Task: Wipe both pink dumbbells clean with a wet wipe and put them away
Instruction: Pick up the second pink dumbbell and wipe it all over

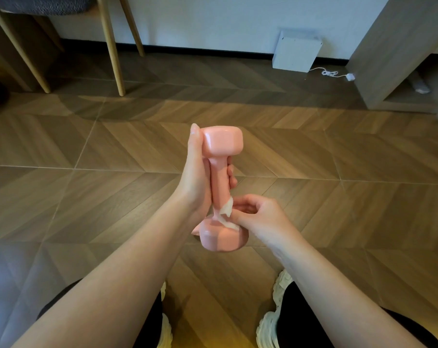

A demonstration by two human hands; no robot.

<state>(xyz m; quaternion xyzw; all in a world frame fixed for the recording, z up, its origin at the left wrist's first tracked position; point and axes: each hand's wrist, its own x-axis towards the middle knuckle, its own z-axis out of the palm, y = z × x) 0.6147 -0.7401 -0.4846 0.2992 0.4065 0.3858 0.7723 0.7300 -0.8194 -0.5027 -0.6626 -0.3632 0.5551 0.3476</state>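
I hold one pink dumbbell point(221, 172) up above the wooden floor, its length running away from me. My left hand point(197, 179) grips its handle from the left, thumb up along the far head. My right hand point(258, 217) pinches a white wet wipe point(226, 212) against the handle's near end, just above the near head. Part of the wipe is hidden under my fingers. A small pink shape shows behind the near head, under my left wrist. I cannot tell what it is.
Pale wooden chair legs point(113, 54) stand at the back left. A white box point(297, 52) leans on the wall with a white cable point(332, 72) beside it. A low wooden shelf unit point(378, 71) stands at the right. My shoes point(269, 327) are below.
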